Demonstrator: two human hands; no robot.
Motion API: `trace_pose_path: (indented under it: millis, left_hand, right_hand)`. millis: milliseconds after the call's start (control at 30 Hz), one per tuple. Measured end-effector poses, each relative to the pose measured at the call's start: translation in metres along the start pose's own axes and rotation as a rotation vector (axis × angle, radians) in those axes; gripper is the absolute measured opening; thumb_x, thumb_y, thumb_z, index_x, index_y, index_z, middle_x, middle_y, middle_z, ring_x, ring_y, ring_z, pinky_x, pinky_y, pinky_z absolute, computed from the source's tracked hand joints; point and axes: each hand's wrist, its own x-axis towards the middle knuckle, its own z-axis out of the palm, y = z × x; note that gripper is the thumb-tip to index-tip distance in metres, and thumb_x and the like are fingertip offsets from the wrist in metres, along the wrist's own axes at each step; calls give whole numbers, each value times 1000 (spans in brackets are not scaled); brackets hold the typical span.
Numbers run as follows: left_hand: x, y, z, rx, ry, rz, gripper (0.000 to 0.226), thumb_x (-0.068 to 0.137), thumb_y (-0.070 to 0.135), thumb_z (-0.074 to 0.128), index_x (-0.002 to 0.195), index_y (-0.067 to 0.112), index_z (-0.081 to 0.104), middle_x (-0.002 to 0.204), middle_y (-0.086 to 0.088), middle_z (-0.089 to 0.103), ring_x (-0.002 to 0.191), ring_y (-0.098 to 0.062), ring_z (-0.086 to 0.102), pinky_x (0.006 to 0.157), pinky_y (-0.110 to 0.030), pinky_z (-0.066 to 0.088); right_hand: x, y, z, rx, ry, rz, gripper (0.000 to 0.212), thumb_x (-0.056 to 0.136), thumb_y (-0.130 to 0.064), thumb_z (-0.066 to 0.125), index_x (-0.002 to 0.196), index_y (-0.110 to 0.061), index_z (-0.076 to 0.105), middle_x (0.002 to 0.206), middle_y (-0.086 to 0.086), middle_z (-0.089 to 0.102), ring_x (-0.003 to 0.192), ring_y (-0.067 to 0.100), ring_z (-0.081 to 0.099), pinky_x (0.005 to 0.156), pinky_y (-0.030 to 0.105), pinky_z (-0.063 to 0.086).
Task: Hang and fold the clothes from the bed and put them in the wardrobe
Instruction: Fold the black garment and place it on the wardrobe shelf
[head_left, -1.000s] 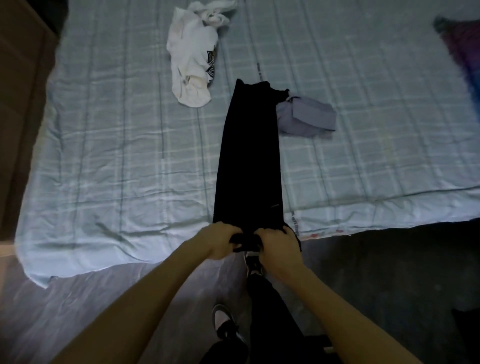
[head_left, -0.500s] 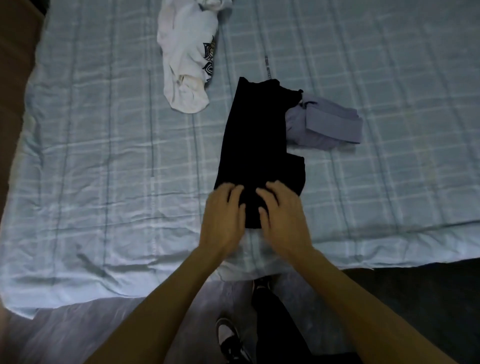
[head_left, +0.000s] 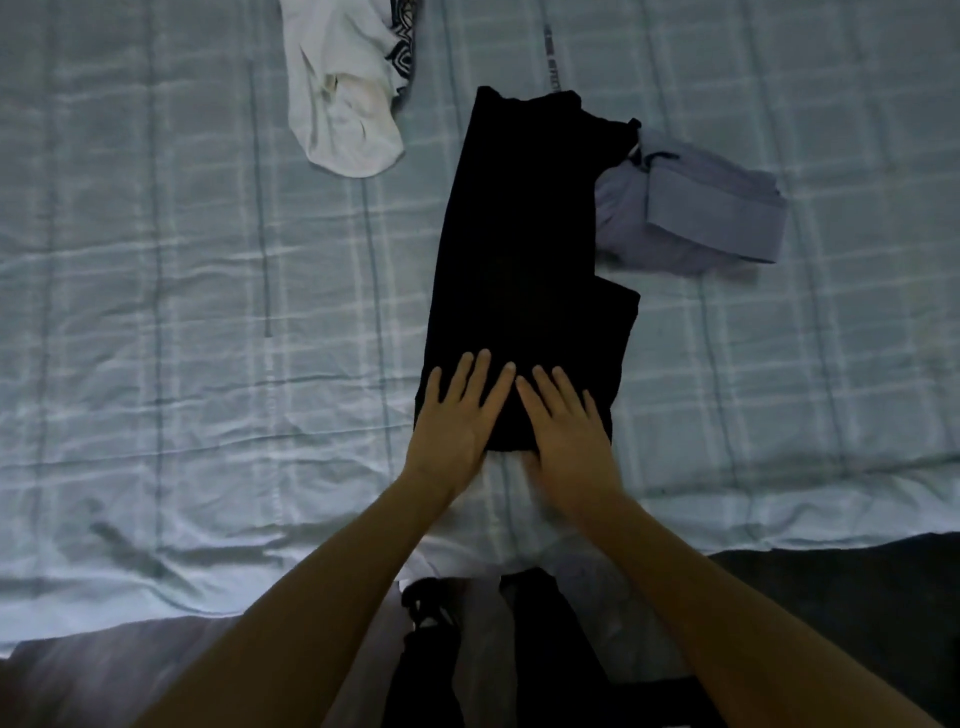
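left hand (head_left: 457, 415) flat, fingers straight, pressing folded black cloth garment (head_left: 524, 249) | right hand (head_left: 566, 431) likewise | pale blue checked bedsheet (head_left: 208, 312): dark printed writing (head_left: 549, 57) illegible

This is a bedroom in a home. A wide bed (head_left: 857, 415) fills nearly the whole view, covered with a pale blue checked sheet (head_left: 156, 312) that is creased and hangs over the near edge. Household laundry lies on it: a black garment (head_left: 519, 234) folded into a long strip, a crumpled white T-shirt (head_left: 343, 104) with a dark print, and a folded lilac-grey garment (head_left: 701, 213) just beside the black one. The light is dim. A pale floor (head_left: 78, 675) shows below the bed's edge.
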Motion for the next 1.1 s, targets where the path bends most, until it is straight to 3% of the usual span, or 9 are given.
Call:
trace_pose_path:
  millis: [133, 200, 367, 500, 667, 767, 900, 967, 1100]
  left_hand:
    - [-6, -3, -11, 8, -12, 56, 67, 64, 9, 76, 128, 4, 54, 124, -23, 59, 111, -39, 58, 90, -51, 47]
    - [-12, -7, -28, -39, -19, 83, 58, 69, 8, 71, 125, 4, 55, 117, -22, 62, 102, -39, 61, 85, -47, 48]
    - [-57, -13, -75, -44, -322, 50, 57, 88, 21, 49, 142, 16, 32, 128, -8, 54, 112, -28, 50, 91, -37, 38]
    - [-96, -13, -112, -227, -530, 45, 41, 87, 19, 52, 127, 15, 47, 117, -8, 60, 102, -27, 57, 77, -31, 42]
    - [-70, -27, -159, -306, -706, 87, 20, 85, 26, 58, 103, 17, 59, 103, -7, 64, 88, -24, 58, 75, -32, 48]
    - [-23, -36, -193, -310, -621, 52, 24, 83, 24, 59, 106, 18, 60, 107, -8, 63, 90, -22, 57, 76, -31, 47]
    - [40, -48, -216, -314, -114, -70, 34, 84, 24, 59, 118, 22, 59, 114, -7, 60, 100, -26, 58, 79, -32, 43]
    - [61, -51, -207, -263, 33, -107, 42, 86, 22, 55, 128, 18, 52, 118, -11, 56, 103, -29, 55, 82, -34, 40]
    - [71, -52, -150, -187, -201, -67, 63, 89, 33, 54, 145, 17, 29, 137, -16, 44, 121, -31, 45, 96, -40, 37]
  right_hand:
    - [-1, -12, -7, 87, 5, 61, 60, 77, -15, 70, 133, -9, 50, 137, 14, 51, 134, 34, 39, 106, 54, 34]
    - [-5, -23, -15, 117, 18, 86, 58, 73, -17, 73, 127, -9, 55, 129, 14, 57, 128, 36, 45, 102, 54, 39]
    - [-39, -64, -41, 191, -98, 64, 63, 72, -25, 68, 132, -16, 52, 122, 9, 60, 112, 31, 56, 86, 40, 49]
    - [-77, -97, -61, 155, -202, 54, 66, 73, -47, 53, 135, -27, 45, 119, -1, 55, 100, 23, 60, 71, 32, 48]
    - [-77, -114, -98, 222, -84, 91, 64, 68, -56, 45, 124, -28, 52, 110, -3, 58, 86, 22, 63, 66, 32, 49]
    - [-36, -102, -135, 225, 42, 90, 60, 68, -52, 47, 122, -26, 54, 105, -2, 64, 85, 22, 64, 66, 35, 51]
    - [30, -65, -163, 295, 318, 180, 50, 80, -27, 58, 128, -14, 55, 110, 10, 67, 93, 28, 63, 74, 36, 51]
    - [54, -46, -154, 290, 344, 207, 49, 84, -20, 57, 130, -6, 53, 115, 16, 64, 101, 33, 61, 83, 40, 49]
    - [71, -29, -106, 283, 75, 162, 60, 85, -21, 63, 139, -3, 42, 138, 25, 46, 125, 39, 45, 103, 47, 40]
